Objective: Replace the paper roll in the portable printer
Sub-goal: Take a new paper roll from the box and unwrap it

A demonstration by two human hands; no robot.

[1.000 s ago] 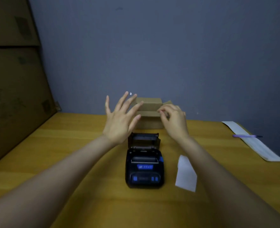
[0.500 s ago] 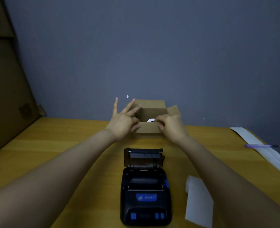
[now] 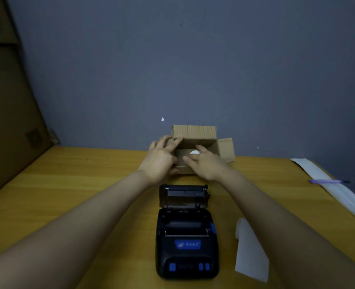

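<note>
A black portable printer (image 3: 186,240) with blue buttons sits on the wooden table near me, its lid tipped up and the paper bay showing no roll. Beyond it stands a small cardboard box (image 3: 195,133) with its flaps open. A white paper roll (image 3: 194,152) shows inside the box, mostly hidden. My left hand (image 3: 162,157) grips the box's left flap and wall. My right hand (image 3: 203,161) reaches into the box with fingers spread, touching the front of the roll.
A loose white slip of paper (image 3: 250,251) lies right of the printer. A long white paper strip (image 3: 337,190) with a purple pen (image 3: 327,181) on it runs along the table's right edge. Large cardboard sheets (image 3: 7,113) lean at the left. A grey wall rises behind.
My left hand has closed onto the box's left side after hovering open. My right hand has moved from the front flap into the box. The view has tilted down, nearer the printer.
</note>
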